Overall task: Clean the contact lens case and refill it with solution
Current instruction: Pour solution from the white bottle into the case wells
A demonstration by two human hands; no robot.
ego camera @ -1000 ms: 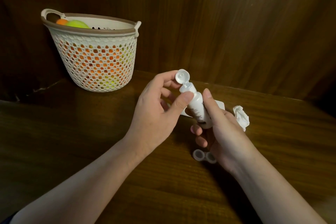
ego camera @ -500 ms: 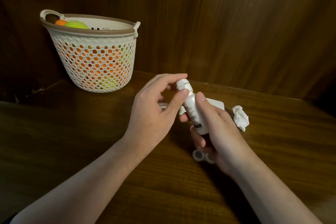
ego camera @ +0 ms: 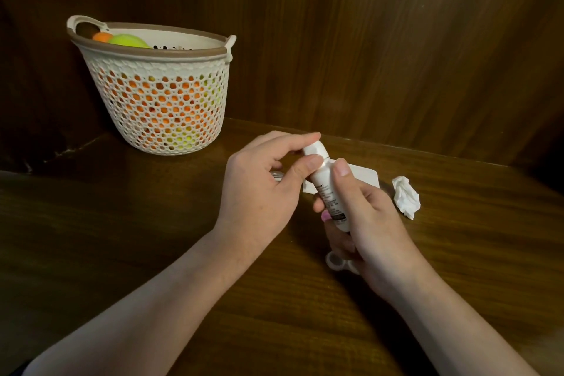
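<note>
Both hands hold the bottle (ego camera: 328,192) — right hand (ego camera: 370,223) wrapped round its body, left hand (ego camera: 262,189) pinching the cap (ego camera: 314,149). Under the right hand, on the tabletop (ego camera: 152,238), sits the lens case (ego camera: 335,262) — beyond, a crumpled tissue (ego camera: 406,197) and basket (ego camera: 158,100).

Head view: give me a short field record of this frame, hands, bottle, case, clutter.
left_hand: thumb and forefinger pinch the bottle's flip cap
right_hand: grips the bottle body
solution_bottle: white, tilted, held above the table, cap closed
lens_case: open wells, on the table under the right hand, partly hidden
tissue: crumpled, right of the hands
basket: white lattice, back left, holds orange and yellow-green balls
</note>
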